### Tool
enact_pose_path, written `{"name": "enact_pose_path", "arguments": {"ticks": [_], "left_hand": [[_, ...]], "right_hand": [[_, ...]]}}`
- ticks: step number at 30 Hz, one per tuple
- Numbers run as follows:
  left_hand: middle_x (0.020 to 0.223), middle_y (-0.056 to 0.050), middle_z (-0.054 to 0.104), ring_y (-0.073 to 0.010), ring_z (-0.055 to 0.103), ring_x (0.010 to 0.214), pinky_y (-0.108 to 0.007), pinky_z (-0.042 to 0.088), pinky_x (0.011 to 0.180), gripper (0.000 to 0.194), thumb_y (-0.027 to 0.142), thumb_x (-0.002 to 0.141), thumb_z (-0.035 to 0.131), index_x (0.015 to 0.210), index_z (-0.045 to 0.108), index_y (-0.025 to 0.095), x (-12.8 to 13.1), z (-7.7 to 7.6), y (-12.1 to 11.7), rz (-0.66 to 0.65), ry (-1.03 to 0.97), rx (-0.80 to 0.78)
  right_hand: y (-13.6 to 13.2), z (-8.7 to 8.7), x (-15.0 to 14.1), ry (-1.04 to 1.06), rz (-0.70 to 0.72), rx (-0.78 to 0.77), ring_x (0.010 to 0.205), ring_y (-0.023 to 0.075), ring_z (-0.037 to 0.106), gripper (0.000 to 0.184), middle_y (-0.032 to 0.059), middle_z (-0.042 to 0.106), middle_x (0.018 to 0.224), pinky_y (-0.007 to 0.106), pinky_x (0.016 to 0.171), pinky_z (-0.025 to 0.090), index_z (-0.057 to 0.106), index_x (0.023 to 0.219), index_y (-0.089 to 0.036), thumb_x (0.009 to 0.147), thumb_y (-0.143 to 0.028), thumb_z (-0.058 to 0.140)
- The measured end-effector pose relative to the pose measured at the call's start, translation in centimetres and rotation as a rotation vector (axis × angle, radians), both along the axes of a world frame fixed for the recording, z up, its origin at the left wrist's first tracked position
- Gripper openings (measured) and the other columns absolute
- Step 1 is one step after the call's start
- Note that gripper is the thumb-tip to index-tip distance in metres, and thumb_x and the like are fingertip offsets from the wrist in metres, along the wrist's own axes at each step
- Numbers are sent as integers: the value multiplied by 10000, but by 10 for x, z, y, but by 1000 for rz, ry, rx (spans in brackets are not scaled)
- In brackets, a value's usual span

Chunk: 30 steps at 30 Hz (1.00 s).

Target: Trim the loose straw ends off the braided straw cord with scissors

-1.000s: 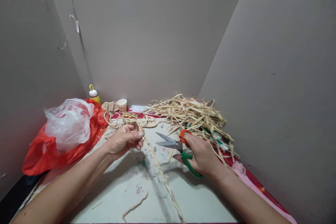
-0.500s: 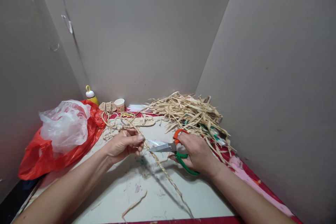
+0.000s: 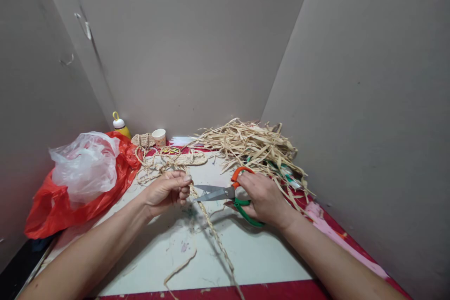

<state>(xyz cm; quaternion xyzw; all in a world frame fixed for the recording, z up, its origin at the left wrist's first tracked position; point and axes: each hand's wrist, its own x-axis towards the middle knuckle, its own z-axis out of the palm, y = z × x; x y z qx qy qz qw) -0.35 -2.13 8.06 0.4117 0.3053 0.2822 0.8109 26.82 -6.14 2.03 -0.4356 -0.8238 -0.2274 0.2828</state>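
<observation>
My left hand [image 3: 170, 191] pinches a braided straw cord [image 3: 213, 233] between thumb and fingers. The cord hangs from the pinch down toward the front edge of the board. In my right hand [image 3: 262, 197] is a pair of scissors [image 3: 230, 192] with one orange and one green handle loop. Their blades are spread apart and point left, with the tips at the cord just below my left fingers. Whether a blade touches the cord I cannot tell. Behind my left hand lie a tangle of thin cords [image 3: 154, 164] and a woven straw sole [image 3: 195, 158].
A heap of dry straw strips [image 3: 253, 143] lies at the back right. On the left are a red plastic bag [image 3: 45, 215] and a clear bag [image 3: 86, 166]. A yellow bottle [image 3: 121, 126] and paper cup [image 3: 159, 137] stand behind. A loose strip [image 3: 181, 267] lies on the white board [image 3: 267, 262].
The scissor blades have spread wider around the cord. The cord's lower end has swung a little to the left. The camera view has shifted slightly.
</observation>
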Motion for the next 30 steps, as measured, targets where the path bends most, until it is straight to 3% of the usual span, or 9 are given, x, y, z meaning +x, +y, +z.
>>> {"name": "enact_pose_path", "arguments": {"ticks": [11,16,30], "left_hand": [[535,4,585,-75,535,425,-183,466,425,295,291,601,814,637,580,114,3,-6,-1,-16,23,13],[532,14,568,-65,529,425,-175,474,432,255,272,656,780,650,581,113,4,-11,0,-20,7,-1],[519,15,564,-70,527,414,-162,452,415,232,194,645,764,656,542,130,7,-12,-2,34,-15,-41]], "right_hand": [[0,-1,-1,-6,-27,0,700,207,584,355,94,650,783,311,654,401,575,867,-169,777,-511,545],[-1,0,-3,-1,-32,8,676,194,573,361,83,650,761,304,647,391,578,832,-175,779,-530,545],[-3,3,-5,27,-5,66,567,152,545,322,17,598,615,277,600,346,548,734,-185,792,-502,549]]}}
